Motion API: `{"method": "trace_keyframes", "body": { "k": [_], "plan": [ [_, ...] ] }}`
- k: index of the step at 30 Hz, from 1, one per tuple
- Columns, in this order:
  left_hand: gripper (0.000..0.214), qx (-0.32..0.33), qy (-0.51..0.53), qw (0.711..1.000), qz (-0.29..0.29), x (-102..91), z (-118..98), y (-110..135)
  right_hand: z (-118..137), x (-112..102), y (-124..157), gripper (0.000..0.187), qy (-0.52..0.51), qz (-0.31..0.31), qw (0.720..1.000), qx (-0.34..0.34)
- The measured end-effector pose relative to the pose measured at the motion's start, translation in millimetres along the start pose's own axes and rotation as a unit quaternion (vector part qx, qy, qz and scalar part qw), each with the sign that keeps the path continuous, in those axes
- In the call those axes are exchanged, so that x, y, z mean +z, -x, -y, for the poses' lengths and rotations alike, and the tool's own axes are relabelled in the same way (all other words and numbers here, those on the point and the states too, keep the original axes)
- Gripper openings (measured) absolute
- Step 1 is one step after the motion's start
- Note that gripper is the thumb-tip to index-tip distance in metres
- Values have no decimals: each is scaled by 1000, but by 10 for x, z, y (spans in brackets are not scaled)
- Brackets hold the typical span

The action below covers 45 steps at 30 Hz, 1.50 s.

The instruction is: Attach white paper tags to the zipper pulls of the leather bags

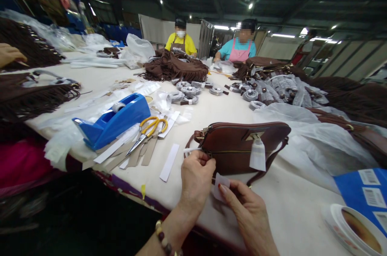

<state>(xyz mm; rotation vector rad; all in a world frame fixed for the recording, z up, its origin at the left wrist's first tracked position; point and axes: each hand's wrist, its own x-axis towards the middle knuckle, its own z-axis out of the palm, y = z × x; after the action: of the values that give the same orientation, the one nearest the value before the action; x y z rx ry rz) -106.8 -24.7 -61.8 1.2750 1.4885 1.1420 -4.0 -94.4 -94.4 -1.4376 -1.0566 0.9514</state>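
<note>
A brown leather handbag (226, 138) stands upright on the table in front of me, a white wrapper (257, 156) hanging from its gold clasp. My left hand (198, 173) is closed in a pinch at the left end of the bag's front zipper; what lies between the fingertips is hidden. A thin white strip (192, 150) sticks out just above those fingers. Below the bag, my right hand (248, 209) pinches a small translucent piece of paper (222, 179) between thumb and fingers. The bag's strap (272, 159) loops down on its right side.
Left of the bag lie yellow-handled scissors (148, 131), paper strips (169, 162) and a blue tape dispenser (116, 121). Fringed brown bags (177, 66) and wrapped straps (189, 88) lie farther back. A round white container (352, 227) sits at lower right. Two co-workers face me; another person's hand (12, 53) shows at left.
</note>
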Motion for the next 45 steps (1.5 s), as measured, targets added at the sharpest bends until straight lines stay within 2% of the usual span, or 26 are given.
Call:
{"method": "trace_keyframes", "body": {
  "k": [4,9,15,23,33,38,45],
  "plan": [
    [11,-37,76,995,47,-48,-40,-28,-1,14,-43,27,20,25,999,-18],
    [15,-66,134,987,53,-54,-60,-24,1,62,-67,26,16,10,999,-32],
    [15,-78,152,984,58,-67,-68,-38,31,102,-114,25,15,21,999,-22],
    [16,-90,168,980,64,-73,-47,-42,123,162,-159,24,3,-5,1000,-24],
    [20,-94,175,979,56,-102,-13,-25,150,161,-293,26,-9,20,1000,-12],
    [11,-117,207,969,72,-127,-7,4,231,176,-348,24,-31,27,999,-12],
    [7,-137,276,944,117,-116,-5,20,310,124,-420,23,-11,33,999,-40]
  ]
}}
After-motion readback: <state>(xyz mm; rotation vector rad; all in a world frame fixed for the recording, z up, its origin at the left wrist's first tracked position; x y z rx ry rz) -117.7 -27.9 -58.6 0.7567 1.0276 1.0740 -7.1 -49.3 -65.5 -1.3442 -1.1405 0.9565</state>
